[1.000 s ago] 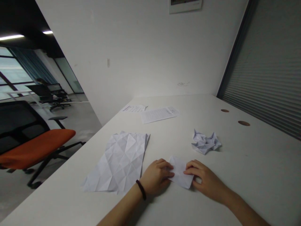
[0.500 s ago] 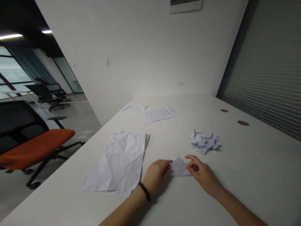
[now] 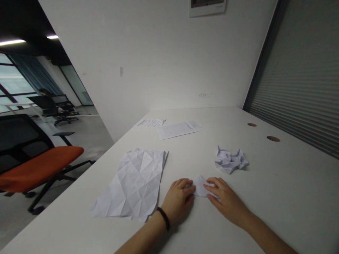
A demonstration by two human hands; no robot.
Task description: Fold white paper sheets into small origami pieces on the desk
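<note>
A small folded piece of white paper (image 3: pixel 200 185) lies on the white table (image 3: pixel 278 183) between my two hands. My left hand (image 3: pixel 178 201), with a dark band on its wrist, has curled fingers pinching the paper's left side. My right hand (image 3: pixel 225 201) presses its fingers down on the paper's right side. Most of the paper is covered by my fingers.
A creased, unfolded stack of white sheets (image 3: pixel 134 181) lies left of my hands. A crumpled folded paper shape (image 3: pixel 230 160) sits behind my right hand. Printed sheets (image 3: pixel 177 128) lie further back. Two cable holes (image 3: pixel 272 138) are at the right. An orange office chair (image 3: pixel 39 165) stands left of the table.
The small paper has been folded down smaller than a second ago. Both hands have closed in on it, my right hand now lying flatter over its right side.
</note>
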